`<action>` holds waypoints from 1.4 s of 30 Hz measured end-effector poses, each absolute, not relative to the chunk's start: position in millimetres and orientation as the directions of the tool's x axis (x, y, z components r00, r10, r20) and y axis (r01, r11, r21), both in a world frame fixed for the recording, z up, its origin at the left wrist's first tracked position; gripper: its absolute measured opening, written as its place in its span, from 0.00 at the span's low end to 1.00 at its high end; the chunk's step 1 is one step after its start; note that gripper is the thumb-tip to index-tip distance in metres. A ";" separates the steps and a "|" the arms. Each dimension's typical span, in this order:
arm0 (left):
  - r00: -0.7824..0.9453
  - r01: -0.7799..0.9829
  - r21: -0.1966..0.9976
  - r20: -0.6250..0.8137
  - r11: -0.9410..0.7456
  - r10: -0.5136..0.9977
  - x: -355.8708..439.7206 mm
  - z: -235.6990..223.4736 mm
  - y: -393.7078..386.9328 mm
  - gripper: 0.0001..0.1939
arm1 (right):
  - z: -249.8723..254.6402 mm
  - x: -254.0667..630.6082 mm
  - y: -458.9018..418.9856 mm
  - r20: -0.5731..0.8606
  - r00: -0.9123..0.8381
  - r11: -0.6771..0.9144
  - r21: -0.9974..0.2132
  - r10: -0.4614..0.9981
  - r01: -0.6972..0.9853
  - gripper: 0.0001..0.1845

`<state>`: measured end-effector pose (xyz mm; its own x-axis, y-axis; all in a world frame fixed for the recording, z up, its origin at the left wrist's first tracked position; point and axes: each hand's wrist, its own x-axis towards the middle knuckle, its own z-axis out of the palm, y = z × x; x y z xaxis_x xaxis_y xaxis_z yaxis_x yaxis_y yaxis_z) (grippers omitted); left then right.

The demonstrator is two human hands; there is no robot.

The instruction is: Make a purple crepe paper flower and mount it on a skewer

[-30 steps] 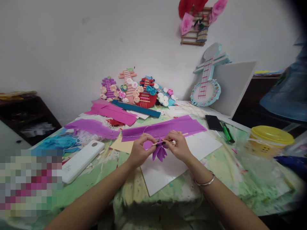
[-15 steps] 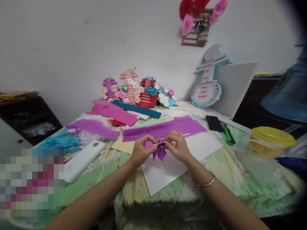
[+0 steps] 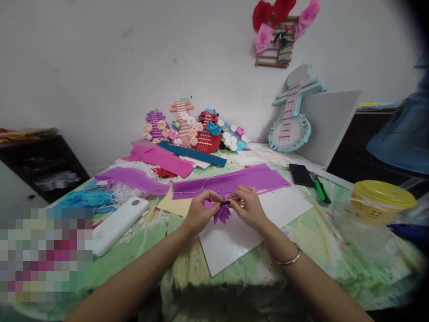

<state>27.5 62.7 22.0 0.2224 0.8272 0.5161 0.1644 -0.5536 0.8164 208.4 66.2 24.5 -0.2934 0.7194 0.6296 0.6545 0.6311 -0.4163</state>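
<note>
A small purple crepe-paper flower (image 3: 220, 215) with pointed petals hangs between my two hands, above a white board (image 3: 231, 250). My left hand (image 3: 200, 212) pinches its gathered middle from the left with thumb and forefinger. From the right, my right hand (image 3: 250, 208) closes its fingertips at the same spot; a thin light stick seems to run across there, partly hidden by the fingers. Dark nails meet at the centre of the flower. Behind the hands lies a long folded sheet of purple crepe paper (image 3: 231, 180), with a white thread (image 3: 205, 182) on it.
A white power bank (image 3: 117, 230) lies to the left, near blue crepe paper (image 3: 80, 197). On the right are a black phone (image 3: 300, 174), a green cutter (image 3: 321, 190) and a yellow-lidded tub (image 3: 384, 197). Several decorated paper instruments (image 3: 206, 134) lean on the wall.
The view has shifted slightly. Both hands stay at the flower; its petals have turned and look more bunched together, and the fingers have closed in slightly.
</note>
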 end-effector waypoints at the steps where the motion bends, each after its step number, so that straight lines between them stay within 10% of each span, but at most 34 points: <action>1: 0.222 0.180 0.804 0.528 -0.567 0.820 27.1 21.9 63.0 0.02 | 24.3 207.7 65.9 0.628 -0.299 0.635 -0.419 0.719 0.649 0.08; 27: 0.166 0.311 0.703 0.623 -0.640 0.764 25.5 21.2 63.6 0.07 | 21.3 203.9 65.6 0.651 -0.344 0.719 -0.485 0.677 0.499 0.05; 42: 0.204 0.404 0.577 0.700 -0.710 0.685 22.4 16.8 70.3 0.05 | 16.7 206.2 69.0 0.512 -0.256 0.494 -0.407 0.820 0.768 0.16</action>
<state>22.4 70.3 16.8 0.2043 0.6846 0.6997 0.4040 -0.7100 0.5768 206.2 69.0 16.7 -0.2562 0.8199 0.5119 0.7685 0.4941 -0.4066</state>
